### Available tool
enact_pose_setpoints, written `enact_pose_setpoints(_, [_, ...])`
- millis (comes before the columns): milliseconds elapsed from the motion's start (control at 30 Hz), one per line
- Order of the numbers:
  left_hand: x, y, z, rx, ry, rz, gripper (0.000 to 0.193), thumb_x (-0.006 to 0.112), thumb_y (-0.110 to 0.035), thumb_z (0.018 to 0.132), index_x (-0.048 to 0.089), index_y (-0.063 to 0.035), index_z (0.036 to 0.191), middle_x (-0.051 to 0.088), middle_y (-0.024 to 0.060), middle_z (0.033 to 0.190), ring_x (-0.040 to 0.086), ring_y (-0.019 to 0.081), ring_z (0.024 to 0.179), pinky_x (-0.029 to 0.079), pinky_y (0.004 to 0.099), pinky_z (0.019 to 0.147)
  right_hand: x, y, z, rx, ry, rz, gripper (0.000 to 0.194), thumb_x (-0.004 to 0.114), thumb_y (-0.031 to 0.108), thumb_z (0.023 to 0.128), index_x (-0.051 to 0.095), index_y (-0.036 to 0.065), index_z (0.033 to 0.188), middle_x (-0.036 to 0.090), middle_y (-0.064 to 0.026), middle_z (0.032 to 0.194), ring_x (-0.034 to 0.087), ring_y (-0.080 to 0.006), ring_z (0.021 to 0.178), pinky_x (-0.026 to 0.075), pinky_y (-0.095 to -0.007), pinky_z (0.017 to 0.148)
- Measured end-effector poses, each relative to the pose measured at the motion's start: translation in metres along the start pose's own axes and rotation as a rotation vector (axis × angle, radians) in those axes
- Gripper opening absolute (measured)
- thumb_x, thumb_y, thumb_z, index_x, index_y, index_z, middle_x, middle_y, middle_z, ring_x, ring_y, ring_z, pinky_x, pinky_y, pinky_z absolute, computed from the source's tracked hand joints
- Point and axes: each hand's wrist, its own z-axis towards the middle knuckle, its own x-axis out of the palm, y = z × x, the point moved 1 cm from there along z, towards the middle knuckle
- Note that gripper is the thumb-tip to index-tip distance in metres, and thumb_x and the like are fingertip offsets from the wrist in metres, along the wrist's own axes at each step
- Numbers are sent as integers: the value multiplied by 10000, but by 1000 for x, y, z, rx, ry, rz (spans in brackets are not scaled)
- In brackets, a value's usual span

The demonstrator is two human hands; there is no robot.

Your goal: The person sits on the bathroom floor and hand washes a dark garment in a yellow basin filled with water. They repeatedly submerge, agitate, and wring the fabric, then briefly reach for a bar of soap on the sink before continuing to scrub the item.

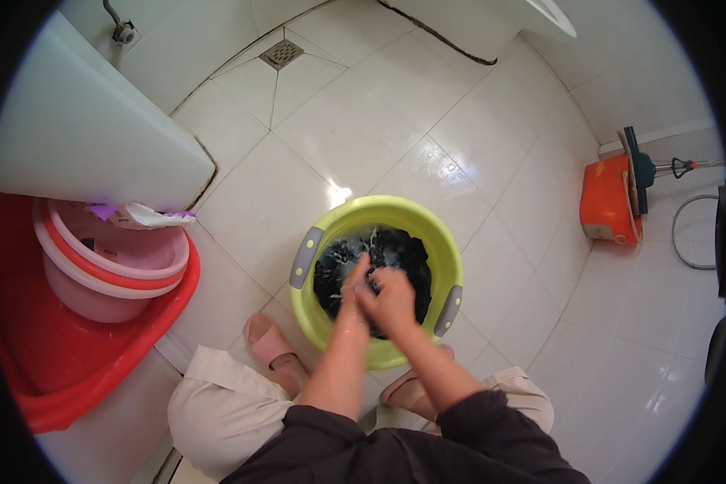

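A lime-green plastic basin (451, 254) with grey side grips stands on the floor between my feet. Dark wet cloth (414, 248) lies in it, with whitish suds and splashes of water on top. Over the basin, my left hand (355, 284) points away from me with its fingers stretched out. My right hand (394, 296) is bent across towards it, and the two meet or overlap above the cloth. Both are blurred, and whether any cloth is between them is hidden.
On the left, nested pink and red basins (103, 302) sit in a large red tub (54, 357), with a plastic packet (148, 216) on their rim. An orange bucket (605, 199) and a mop (644, 169) stand at the right wall. A floor drain (282, 54) lies ahead; wet tiles shine.
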Motion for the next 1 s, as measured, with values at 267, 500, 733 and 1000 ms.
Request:
enact_pose_setpoints(267, [-17, 4, 15, -67, -93, 7, 200, 602, -265, 863, 630, -69, 892, 632, 60, 852, 596, 180, 758, 491, 318, 692, -2, 4, 9, -103, -107, 68, 148, 657, 190, 717, 598, 71, 653, 560, -135, 696, 582, -329, 730, 480, -424, 672])
enact_pose_setpoints(500, [-37, -3, 32, -78, -207, -4, 175, 614, -262, 860, 614, -87, 854, 623, 40, 816, 591, 171, 763, 488, 317, 708, 8, -4, 24, -118, -47, 88, 151, 646, 186, 741, 595, 68, 661, 597, -153, 743, 597, -332, 700, 483, -413, 633])
enact_pose_setpoints(733, [32, -13, 17, 189, -336, 339, 360, 607, -303, 878, 585, -29, 1111, 589, 86, 1114, 516, 200, 1062, 400, 337, 918, 25, -98, 76, 123, -18, -87, 219, 616, 279, 821, 619, 62, 842, 611, -145, 859, 587, -345, 817, 474, -420, 709])
enact_pose_setpoints(1000, [-24, -3, 3, 581, -599, 1928, 588, 621, -166, 817, 394, -121, 1358, 375, 275, 1298, 429, 450, 1152, 398, 462, 955, 74, -93, 29, -181, 409, -411, 432, 540, 251, 840, 484, 89, 1237, 484, -112, 1279, 455, -286, 1175, 364, -505, 919])
